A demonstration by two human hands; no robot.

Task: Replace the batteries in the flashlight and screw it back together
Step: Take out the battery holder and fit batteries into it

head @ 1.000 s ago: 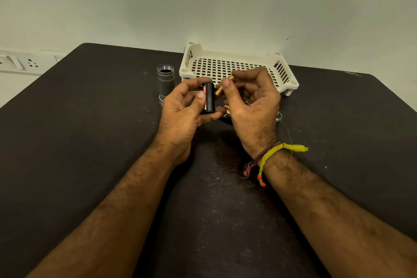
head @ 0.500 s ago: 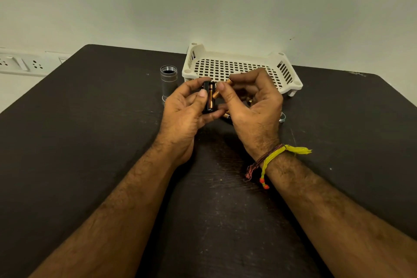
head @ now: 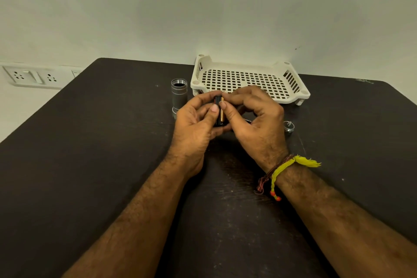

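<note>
text: none legible | battery [head: 247,120] on table: faint print, unreadable | cap [head: 288,124]: marking too small

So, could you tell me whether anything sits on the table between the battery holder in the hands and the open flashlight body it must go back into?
Nothing visible does. The battery holder, gripped by the left hand and right hand, is just right of the upright flashlight body; only bare table shows between them.

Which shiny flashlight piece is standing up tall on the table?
The flashlight tube, left of the white basket. It stands upright with its open end up. The other loose piece, the small cap right of the hands, is short and low.
</note>
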